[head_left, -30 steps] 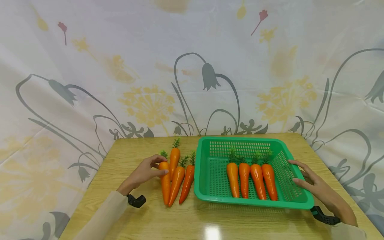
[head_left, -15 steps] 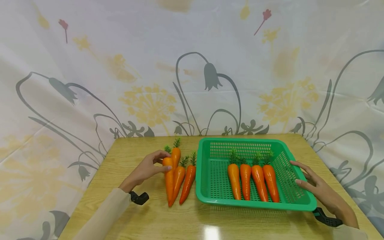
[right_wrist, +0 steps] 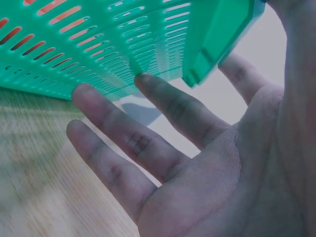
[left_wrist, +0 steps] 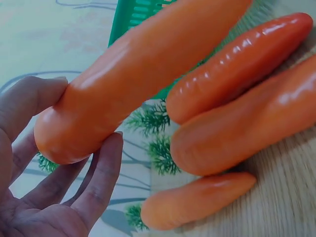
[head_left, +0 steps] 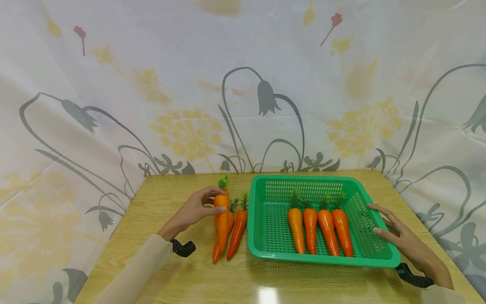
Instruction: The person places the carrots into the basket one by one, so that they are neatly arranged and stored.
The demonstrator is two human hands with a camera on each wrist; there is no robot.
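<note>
My left hand [head_left: 219, 201] grips the thick top end of an orange carrot [head_left: 220, 226] between thumb and fingers; in the left wrist view the same hand [left_wrist: 84, 116] holds this carrot [left_wrist: 148, 64] raised above three other carrots [left_wrist: 247, 123] that lie on the table. Two of them [head_left: 238, 230] show just right of the held one. A green slotted basket [head_left: 322, 259] holds several carrots [head_left: 318, 230] side by side. My right hand [head_left: 395, 234] rests with straight fingers [right_wrist: 148, 143] against the basket's right wall [right_wrist: 123, 39].
The wooden table [head_left: 159, 198] has bare surface on the left and along the front edge. A flower-printed curtain [head_left: 190, 105] hangs close behind and around the table. Black wrist mounts [head_left: 184, 248] sit on both forearms.
My left hand has carried the carrot's top end up and to the right, so it now lies over the neighbouring carrots. The right hand and basket have barely moved.
</note>
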